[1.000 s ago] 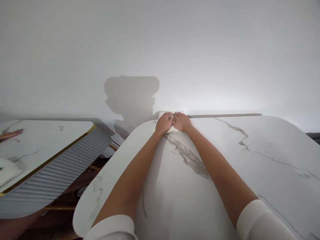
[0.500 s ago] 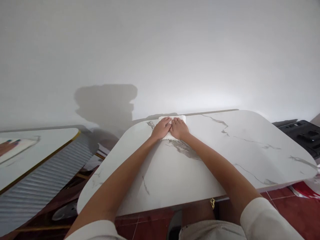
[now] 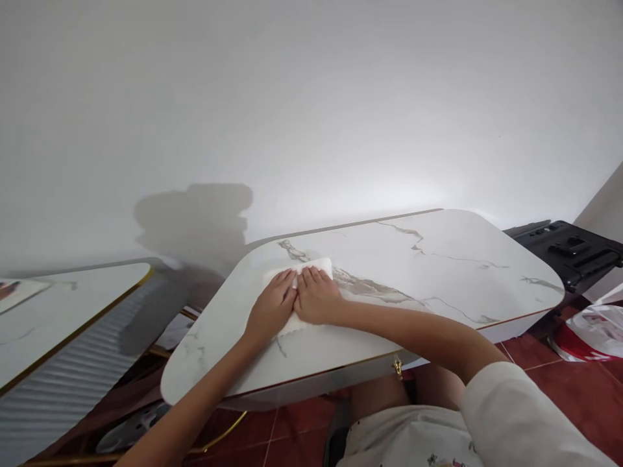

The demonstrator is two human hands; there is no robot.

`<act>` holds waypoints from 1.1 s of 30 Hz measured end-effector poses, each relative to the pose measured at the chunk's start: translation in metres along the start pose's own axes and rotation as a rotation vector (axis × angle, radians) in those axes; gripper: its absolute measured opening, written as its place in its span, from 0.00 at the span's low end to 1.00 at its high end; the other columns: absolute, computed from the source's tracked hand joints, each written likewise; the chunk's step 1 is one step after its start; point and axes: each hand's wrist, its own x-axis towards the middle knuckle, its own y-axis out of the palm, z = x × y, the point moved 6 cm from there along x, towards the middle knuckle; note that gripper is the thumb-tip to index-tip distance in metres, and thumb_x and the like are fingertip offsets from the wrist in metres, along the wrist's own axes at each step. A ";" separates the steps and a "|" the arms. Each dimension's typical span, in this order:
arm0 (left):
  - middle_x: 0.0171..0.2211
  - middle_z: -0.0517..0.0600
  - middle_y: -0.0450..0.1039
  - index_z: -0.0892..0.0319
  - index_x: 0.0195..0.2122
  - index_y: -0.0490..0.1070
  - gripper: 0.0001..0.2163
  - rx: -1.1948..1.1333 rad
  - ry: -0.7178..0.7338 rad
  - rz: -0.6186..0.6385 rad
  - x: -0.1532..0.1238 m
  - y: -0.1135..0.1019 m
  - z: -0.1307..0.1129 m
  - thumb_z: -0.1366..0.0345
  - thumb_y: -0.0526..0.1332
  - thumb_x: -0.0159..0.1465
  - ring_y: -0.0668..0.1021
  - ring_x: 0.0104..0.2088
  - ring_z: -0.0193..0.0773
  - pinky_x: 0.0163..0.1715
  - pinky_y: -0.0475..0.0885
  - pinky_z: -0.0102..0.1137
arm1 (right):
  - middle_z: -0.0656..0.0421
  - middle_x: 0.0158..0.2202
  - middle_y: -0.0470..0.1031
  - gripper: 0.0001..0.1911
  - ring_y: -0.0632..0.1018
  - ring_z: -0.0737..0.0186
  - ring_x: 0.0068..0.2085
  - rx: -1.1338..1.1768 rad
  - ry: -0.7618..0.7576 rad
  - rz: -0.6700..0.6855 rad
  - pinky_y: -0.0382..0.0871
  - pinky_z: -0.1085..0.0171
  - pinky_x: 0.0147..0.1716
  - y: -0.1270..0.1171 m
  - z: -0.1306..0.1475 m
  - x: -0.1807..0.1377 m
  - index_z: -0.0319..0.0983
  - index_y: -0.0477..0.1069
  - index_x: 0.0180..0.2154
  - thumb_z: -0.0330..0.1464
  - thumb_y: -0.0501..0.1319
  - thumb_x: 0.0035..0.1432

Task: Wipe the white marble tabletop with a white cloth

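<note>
A white cloth lies on the white marble-patterned tabletop, left of the table's middle. My left hand is flat on the cloth's left part, fingers stretched forward. Against it, my right hand presses down on the cloth's right part, also with straight fingers. The two hands touch near the thumbs. Both palms are hidden, and much of the cloth is covered by them.
To the left stands another marble-patterned table with gold trim and a ribbed side. A gold latch sits on the near edge. At right are a black case and a red-and-white bag. A wall rises behind.
Both hands and the cloth have moved from the table's far edge toward me and slightly left. The view has shifted, showing more of the black case and the bag.
</note>
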 end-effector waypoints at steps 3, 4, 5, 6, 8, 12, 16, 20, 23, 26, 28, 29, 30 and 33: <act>0.62 0.54 0.62 0.60 0.60 0.62 0.25 0.014 -0.052 -0.023 -0.035 -0.010 -0.009 0.59 0.42 0.65 0.62 0.63 0.45 0.64 0.56 0.45 | 0.36 0.60 0.62 0.30 0.63 0.44 0.62 0.028 -0.051 0.017 0.55 0.50 0.61 -0.013 0.022 -0.024 0.18 0.59 0.59 0.34 0.51 0.63; 0.62 0.54 0.62 0.59 0.61 0.62 0.25 0.023 -0.067 -0.027 -0.046 -0.012 -0.013 0.59 0.42 0.65 0.62 0.63 0.45 0.64 0.56 0.45 | 0.35 0.60 0.61 0.30 0.63 0.43 0.62 0.044 -0.066 0.031 0.55 0.50 0.61 -0.018 0.028 -0.033 0.17 0.59 0.59 0.34 0.51 0.63; 0.61 0.54 0.63 0.58 0.61 0.62 0.26 0.035 -0.079 -0.030 -0.056 -0.013 -0.018 0.59 0.43 0.64 0.63 0.63 0.45 0.64 0.56 0.45 | 0.35 0.61 0.60 0.30 0.62 0.43 0.62 0.063 -0.077 0.043 0.55 0.50 0.61 -0.023 0.032 -0.041 0.17 0.59 0.59 0.34 0.51 0.62; 0.61 0.54 0.63 0.58 0.62 0.61 0.26 0.048 -0.086 -0.033 -0.065 -0.013 -0.024 0.59 0.43 0.64 0.63 0.63 0.46 0.64 0.56 0.46 | 0.35 0.61 0.60 0.30 0.61 0.43 0.63 0.084 -0.085 0.051 0.54 0.50 0.62 -0.028 0.035 -0.050 0.17 0.59 0.59 0.34 0.52 0.62; 0.61 0.52 0.63 0.54 0.63 0.58 0.26 0.072 -0.095 -0.041 -0.081 -0.012 -0.037 0.59 0.44 0.64 0.63 0.63 0.46 0.64 0.57 0.48 | 0.35 0.61 0.59 0.30 0.60 0.43 0.63 0.122 -0.096 0.050 0.53 0.50 0.62 -0.040 0.037 -0.069 0.18 0.59 0.60 0.33 0.52 0.62; 0.63 0.49 0.61 0.50 0.65 0.54 0.27 0.093 -0.090 -0.034 -0.095 0.000 -0.069 0.60 0.44 0.64 0.61 0.64 0.45 0.63 0.57 0.50 | 0.36 0.62 0.58 0.31 0.58 0.44 0.64 0.154 -0.104 0.051 0.51 0.50 0.63 -0.058 0.025 -0.099 0.18 0.58 0.60 0.33 0.53 0.60; 0.63 0.50 0.59 0.53 0.65 0.54 0.27 0.070 -0.053 0.003 -0.077 0.016 -0.095 0.61 0.44 0.64 0.59 0.65 0.44 0.64 0.55 0.47 | 0.38 0.62 0.58 0.31 0.58 0.46 0.64 0.160 -0.062 0.088 0.51 0.51 0.64 -0.066 -0.003 -0.109 0.20 0.57 0.61 0.32 0.52 0.60; 0.63 0.53 0.60 0.58 0.63 0.58 0.26 0.054 -0.037 0.024 -0.038 0.030 -0.105 0.61 0.45 0.64 0.60 0.64 0.45 0.64 0.55 0.45 | 0.40 0.63 0.57 0.31 0.58 0.47 0.65 0.139 -0.019 0.166 0.51 0.52 0.63 -0.062 -0.039 -0.094 0.21 0.56 0.62 0.33 0.51 0.61; 0.62 0.55 0.61 0.59 0.61 0.60 0.25 0.041 -0.044 0.016 -0.004 0.037 -0.099 0.62 0.46 0.64 0.61 0.64 0.46 0.63 0.56 0.45 | 0.41 0.64 0.57 0.30 0.58 0.49 0.65 0.122 -0.014 0.212 0.52 0.51 0.63 -0.052 -0.065 -0.071 0.23 0.56 0.62 0.33 0.49 0.63; 0.61 0.54 0.63 0.58 0.60 0.61 0.23 0.035 -0.043 0.008 0.031 0.042 -0.084 0.63 0.48 0.63 0.63 0.63 0.47 0.63 0.56 0.44 | 0.43 0.64 0.58 0.28 0.59 0.51 0.65 0.093 -0.015 0.233 0.53 0.51 0.62 -0.038 -0.084 -0.037 0.25 0.56 0.62 0.31 0.48 0.64; 0.60 0.54 0.64 0.58 0.58 0.62 0.22 0.042 -0.045 0.005 0.053 0.044 -0.071 0.63 0.47 0.63 0.64 0.62 0.47 0.63 0.56 0.43 | 0.43 0.63 0.59 0.27 0.60 0.51 0.64 0.070 0.005 0.249 0.54 0.52 0.62 -0.027 -0.093 -0.012 0.25 0.57 0.62 0.30 0.47 0.64; 0.60 0.55 0.64 0.59 0.58 0.63 0.22 0.046 -0.049 0.004 0.063 0.045 -0.063 0.64 0.47 0.64 0.64 0.61 0.46 0.63 0.56 0.42 | 0.43 0.63 0.60 0.26 0.61 0.51 0.63 0.061 0.024 0.250 0.54 0.53 0.61 -0.021 -0.096 0.000 0.25 0.57 0.61 0.29 0.47 0.64; 0.59 0.56 0.65 0.60 0.57 0.63 0.21 0.050 -0.052 0.000 0.073 0.045 -0.055 0.65 0.45 0.64 0.65 0.61 0.46 0.63 0.56 0.41 | 0.42 0.62 0.61 0.25 0.62 0.51 0.63 0.054 0.047 0.246 0.55 0.53 0.61 -0.016 -0.099 0.013 0.25 0.58 0.61 0.29 0.47 0.65; 0.57 0.56 0.66 0.61 0.54 0.65 0.20 0.061 -0.056 -0.027 0.099 0.045 -0.033 0.67 0.43 0.64 0.66 0.59 0.45 0.62 0.58 0.40 | 0.44 0.59 0.65 0.22 0.64 0.52 0.61 0.042 0.081 0.194 0.56 0.54 0.60 -0.004 -0.106 0.045 0.27 0.62 0.58 0.27 0.48 0.65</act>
